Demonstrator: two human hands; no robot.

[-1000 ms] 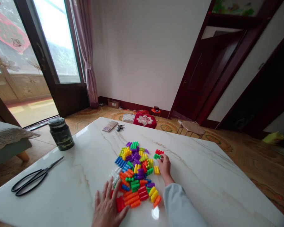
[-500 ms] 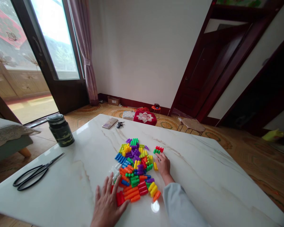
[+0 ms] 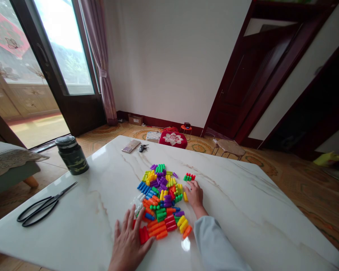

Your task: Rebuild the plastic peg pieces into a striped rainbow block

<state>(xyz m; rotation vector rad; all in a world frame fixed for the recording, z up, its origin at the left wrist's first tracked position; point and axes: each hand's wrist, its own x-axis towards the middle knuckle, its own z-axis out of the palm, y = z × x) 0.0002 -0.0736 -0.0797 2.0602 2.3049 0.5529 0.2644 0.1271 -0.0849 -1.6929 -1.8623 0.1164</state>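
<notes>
A heap of bright plastic toy building pieces [image 3: 161, 215], bullet-shaped pegs joined in rows, lies on the marble-patterned table. My left hand [image 3: 129, 241] is open at the heap's near left, fingers spread, with its thumb and fingers against a red piece [image 3: 144, 235]. White pieces [image 3: 139, 202] lie just past its fingertips. On the right side my right hand [image 3: 194, 194] rests with loosely bent fingers beside a yellow piece [image 3: 185, 196]; nothing shows in its grasp. A small red and green cluster [image 3: 189, 177] sits apart from the heap, just beyond those fingers.
Black-handled scissors [image 3: 42, 209] lie at the table's left, and a dark green jar [image 3: 72, 156] stands behind them. A phone [image 3: 130, 146] and keys [image 3: 143, 148] are near the far edge. Past the table are a red flowered stool [image 3: 173, 139] and a brown stool [image 3: 230, 147].
</notes>
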